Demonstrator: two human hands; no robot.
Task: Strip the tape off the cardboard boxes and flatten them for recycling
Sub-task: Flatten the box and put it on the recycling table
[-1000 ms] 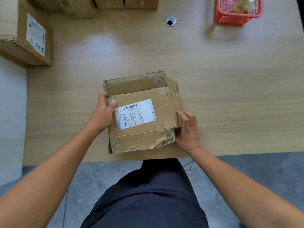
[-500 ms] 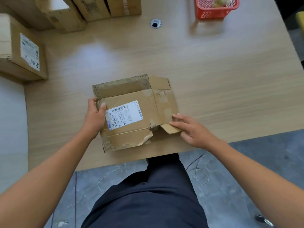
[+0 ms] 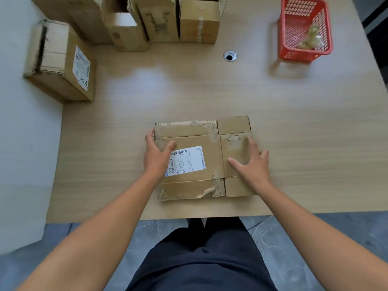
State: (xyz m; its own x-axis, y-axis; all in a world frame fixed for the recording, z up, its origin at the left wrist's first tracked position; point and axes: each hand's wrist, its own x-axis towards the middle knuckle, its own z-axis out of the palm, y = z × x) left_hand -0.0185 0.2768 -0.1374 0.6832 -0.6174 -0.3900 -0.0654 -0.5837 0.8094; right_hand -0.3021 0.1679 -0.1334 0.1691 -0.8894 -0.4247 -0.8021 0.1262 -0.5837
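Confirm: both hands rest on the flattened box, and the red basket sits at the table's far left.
Wrong side. The head view shows the red basket at the far right of the table; the left hand and right hand rest on the flattened box.

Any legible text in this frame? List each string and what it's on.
"530": on the white shipping label of the flattened box, beside a barcode.
Rest of that label, including the blue logo line: too small to read.
Side label on the closed box at left: blurred, unreadable.
Print on the upright boxes at the back: blurred, unreadable.
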